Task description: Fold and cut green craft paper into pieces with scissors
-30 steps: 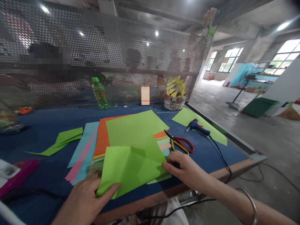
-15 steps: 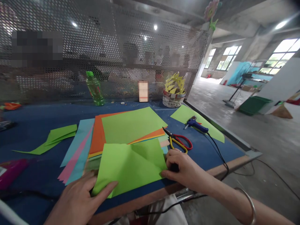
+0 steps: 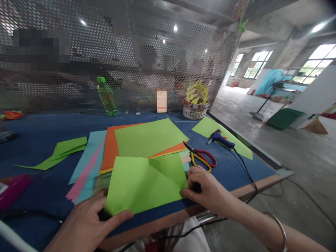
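A sheet of light green paper point(image 3: 147, 182), bent with a soft crease near its top, lies tilted at the table's front edge. My left hand point(image 3: 90, 217) grips its lower left corner, the thumb along the bottom edge and the other fingers behind. At the right edge, my right hand point(image 3: 203, 185) pinches the same sheet between thumb and curled fingers. Behind it is a stack of coloured sheets with a green sheet point(image 3: 149, 138) on top and orange paper point(image 3: 111, 150) below. Scissors point(image 3: 201, 157) with red and yellow handles lie beyond my right hand.
A blue glue gun point(image 3: 222, 139) with a black cord rests on another green sheet point(image 3: 241, 148) at right. Green strips point(image 3: 63, 150) lie left, near a magenta object point(image 3: 14, 189). A green bottle point(image 3: 107, 98) and a basket point(image 3: 195, 110) stand by the perforated screen point(image 3: 126, 42).
My left thumb has slid slightly right and down, and the green sheet's lower left corner has lifted a little. My right hand holds almost the same place. The view has shifted slightly.
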`<state>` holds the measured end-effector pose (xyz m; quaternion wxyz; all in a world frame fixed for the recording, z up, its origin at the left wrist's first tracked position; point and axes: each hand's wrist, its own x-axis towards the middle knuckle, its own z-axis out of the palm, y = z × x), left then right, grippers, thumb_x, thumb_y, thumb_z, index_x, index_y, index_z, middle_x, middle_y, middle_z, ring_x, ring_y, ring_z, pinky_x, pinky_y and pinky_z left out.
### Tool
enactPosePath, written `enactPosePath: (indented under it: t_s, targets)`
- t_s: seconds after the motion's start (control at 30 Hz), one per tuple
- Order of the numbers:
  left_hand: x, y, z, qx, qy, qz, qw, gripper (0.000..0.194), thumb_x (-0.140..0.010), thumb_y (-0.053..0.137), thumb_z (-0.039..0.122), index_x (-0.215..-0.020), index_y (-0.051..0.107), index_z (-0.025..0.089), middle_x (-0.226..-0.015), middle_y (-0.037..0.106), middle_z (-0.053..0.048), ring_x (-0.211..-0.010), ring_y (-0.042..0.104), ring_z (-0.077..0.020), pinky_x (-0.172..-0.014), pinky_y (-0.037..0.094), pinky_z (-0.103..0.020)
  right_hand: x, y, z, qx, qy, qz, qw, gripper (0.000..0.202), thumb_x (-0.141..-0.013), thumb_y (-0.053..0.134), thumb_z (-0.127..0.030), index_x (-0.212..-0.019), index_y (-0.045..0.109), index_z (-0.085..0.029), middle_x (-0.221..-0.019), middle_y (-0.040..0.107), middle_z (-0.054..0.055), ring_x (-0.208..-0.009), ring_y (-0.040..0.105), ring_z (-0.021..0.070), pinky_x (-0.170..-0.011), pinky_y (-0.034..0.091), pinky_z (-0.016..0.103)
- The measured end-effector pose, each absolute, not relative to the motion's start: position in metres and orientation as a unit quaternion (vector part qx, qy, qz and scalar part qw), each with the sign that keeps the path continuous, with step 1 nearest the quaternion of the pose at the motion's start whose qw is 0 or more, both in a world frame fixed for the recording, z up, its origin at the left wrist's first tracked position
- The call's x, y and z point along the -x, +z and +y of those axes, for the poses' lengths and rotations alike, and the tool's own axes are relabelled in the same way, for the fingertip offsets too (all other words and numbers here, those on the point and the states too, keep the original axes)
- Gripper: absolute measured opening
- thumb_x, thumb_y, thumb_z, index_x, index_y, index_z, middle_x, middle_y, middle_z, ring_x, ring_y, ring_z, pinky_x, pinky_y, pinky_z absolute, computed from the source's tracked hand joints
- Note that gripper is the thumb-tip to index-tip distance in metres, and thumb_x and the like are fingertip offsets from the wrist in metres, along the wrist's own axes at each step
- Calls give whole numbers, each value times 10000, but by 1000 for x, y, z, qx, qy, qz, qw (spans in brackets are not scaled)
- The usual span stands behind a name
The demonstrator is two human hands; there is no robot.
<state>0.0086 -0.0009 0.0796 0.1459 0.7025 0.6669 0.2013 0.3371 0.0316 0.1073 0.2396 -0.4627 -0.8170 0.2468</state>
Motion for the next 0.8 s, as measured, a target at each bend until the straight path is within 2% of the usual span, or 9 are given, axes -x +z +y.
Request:
enactPosePath:
  t_s: [0.2, 0.33, 0.5, 0.67, 0.8]
  targets:
    - [-21, 92, 0, -672, 157, 706, 162, 449, -684, 620, 680, -768, 752, 259, -826, 769, -31, -819, 711, -267, -708, 510, -299, -336, 110, 29, 472, 244, -815, 232, 312, -806, 698, -126, -635, 445, -189, -756, 519, -24, -748, 502, 137, -720, 374, 279]
    - [-26, 97, 1, -676, 153, 703, 160, 425, -725, 605, 640, -831, 746, 254, -889, 767, -31, -855, 700, -253, -725, 495, -283, -336, 113, 29, 479, 243, -813, 226, 327, -821, 683, -134, -631, 422, -193, -750, 514, -24, -736, 497, 137, -693, 369, 275]
    - [-26, 96, 2, -673, 141, 712, 141, 443, -729, 599, 652, -806, 738, 239, -848, 757, -44, -820, 693, -260, -713, 485, -298, -338, 113, 32, 477, 247, -816, 215, 323, -828, 682, -145, -631, 430, -193, -740, 515, -25, -726, 497, 132, -660, 366, 263]
    - [-25, 94, 1, -689, 173, 689, 143, 443, -725, 601, 662, -817, 747, 253, -917, 764, -42, -883, 699, -265, -722, 502, -292, -338, 109, 34, 466, 231, -824, 225, 308, -823, 688, -147, -642, 444, -193, -748, 524, -23, -734, 506, 134, -676, 375, 266]
    - [-23, 87, 0, -699, 195, 678, 116, 433, -740, 609, 652, -815, 744, 248, -885, 756, -45, -852, 700, -262, -726, 509, -293, -337, 108, 32, 460, 221, -828, 231, 313, -820, 682, -141, -642, 431, -198, -743, 530, -19, -727, 501, 140, -694, 381, 278]
